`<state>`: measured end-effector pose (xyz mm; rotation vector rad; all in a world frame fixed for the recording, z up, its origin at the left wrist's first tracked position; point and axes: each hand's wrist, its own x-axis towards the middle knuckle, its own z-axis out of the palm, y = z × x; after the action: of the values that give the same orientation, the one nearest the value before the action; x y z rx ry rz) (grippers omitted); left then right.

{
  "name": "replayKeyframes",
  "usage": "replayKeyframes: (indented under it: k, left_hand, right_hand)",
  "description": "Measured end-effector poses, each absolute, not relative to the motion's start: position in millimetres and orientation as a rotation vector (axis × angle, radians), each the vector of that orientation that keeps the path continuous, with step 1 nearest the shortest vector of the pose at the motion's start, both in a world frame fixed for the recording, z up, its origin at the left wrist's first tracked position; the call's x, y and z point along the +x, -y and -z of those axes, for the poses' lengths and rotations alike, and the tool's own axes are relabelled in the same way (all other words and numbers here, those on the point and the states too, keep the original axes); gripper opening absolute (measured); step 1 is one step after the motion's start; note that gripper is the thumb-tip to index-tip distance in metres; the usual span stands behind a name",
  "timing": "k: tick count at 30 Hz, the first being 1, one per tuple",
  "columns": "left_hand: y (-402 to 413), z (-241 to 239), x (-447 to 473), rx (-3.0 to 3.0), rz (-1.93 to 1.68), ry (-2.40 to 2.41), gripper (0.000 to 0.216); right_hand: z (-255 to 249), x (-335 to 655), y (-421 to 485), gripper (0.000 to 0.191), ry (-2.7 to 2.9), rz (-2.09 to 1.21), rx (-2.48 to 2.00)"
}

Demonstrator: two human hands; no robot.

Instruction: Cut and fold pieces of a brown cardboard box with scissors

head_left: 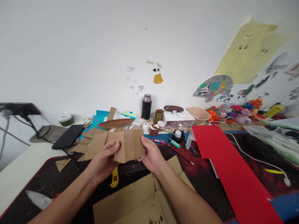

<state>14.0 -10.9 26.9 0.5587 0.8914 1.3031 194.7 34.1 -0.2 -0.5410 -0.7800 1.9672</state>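
A creased piece of brown cardboard (129, 144) is held up over the desk between my two hands. My left hand (105, 160) grips its left part, thumb on the near face and fingers behind. On its right edge, my right hand (151, 154) pinches it with the thumb in front; the other fingers are mostly hidden. Beneath my hands lies a larger opened-out cardboard sheet (126, 196) with dark spots. A yellow cutter (114, 178) rests just below my left hand. Behind the held piece, more cardboard scraps (93, 146) are piled.
A knife blade (39, 199) lies at lower left, near my left forearm. The phone (67, 137) is at left. A black flask (146, 107), a white box (178, 118) and a bowl (198, 115) stand along the wall. Red card (229, 171) covers the right side.
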Motion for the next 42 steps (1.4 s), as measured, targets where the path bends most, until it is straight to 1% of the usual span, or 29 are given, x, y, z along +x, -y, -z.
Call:
replayKeyframes:
  k: [4, 8, 13, 18, 20, 23, 27, 29, 32, 34, 36, 39, 42]
  left_hand:
    - [12.1, -40.3, 17.3, 0.612, -1.327, -0.93, 0.042]
    - [9.6, -46.1, 14.6, 0.767, -1.462, -1.033, 0.044]
    - [-1.2, -32.2, -1.4, 0.956, -1.697, -1.219, 0.038]
    - [-4.0, -22.8, -2.9, 1.009, -1.648, -1.279, 0.034]
    - [-1.8, -22.7, 2.5, 1.006, -1.607, -1.235, 0.034]
    - [3.2, -22.8, 11.7, 0.979, -1.499, -1.145, 0.039]
    - [10.9, -21.2, 18.7, 0.917, -1.363, -1.119, 0.063]
    - [13.9, -20.3, 18.8, 0.907, -1.319, -1.127, 0.071]
    - [15.9, -19.4, 15.9, 0.914, -1.3, -1.161, 0.077]
    - [15.6, -19.7, 13.7, 0.911, -1.292, -1.16, 0.077]
    - [14.5, -20.8, 12.7, 0.914, -1.287, -1.132, 0.07]
    - [12.6, -23.8, 13.1, 0.939, -1.307, -1.111, 0.056]
    - [11.1, -28.5, 12.7, 0.976, -1.298, -1.129, 0.053]
  right_hand:
    - [5.8, 193.2, -37.3, 0.056, 0.896, -1.836, -0.687]
    - [10.7, 191.7, -41.7, 0.056, 1.005, -1.625, -0.84]
    - [7.7, 195.6, -44.7, 0.044, 1.064, -1.33, -0.954]
    - [2.0, 194.7, -32.2, 0.027, 1.245, -1.124, -0.925]
    - [3.5, 192.4, -28.3, 0.025, 1.336, -1.046, -0.926]
    - [8.5, 191.0, -28.4, 0.04, 1.43, -0.951, -0.968]
    - [9.7, 194.7, -32.4, 0.055, 1.55, -0.847, -0.98]
    - [6.5, 197.0, -31.7, 0.064, 1.627, -0.829, -0.971]
    - [0.4, 198.6, -27.0, 0.086, 1.703, -0.921, -0.949]
    - [-2.0, 198.4, -23.6, 0.096, 1.72, -1.036, -0.933]
    - [-2.2, 197.5, -21.8, 0.096, 1.709, -1.133, -0.928]
    - [1.5, 195.9, -22.6, 0.087, 1.673, -1.182, -0.955]
    - [7.1, 194.2, -25.3, 0.081, 1.637, -1.221, -0.962]
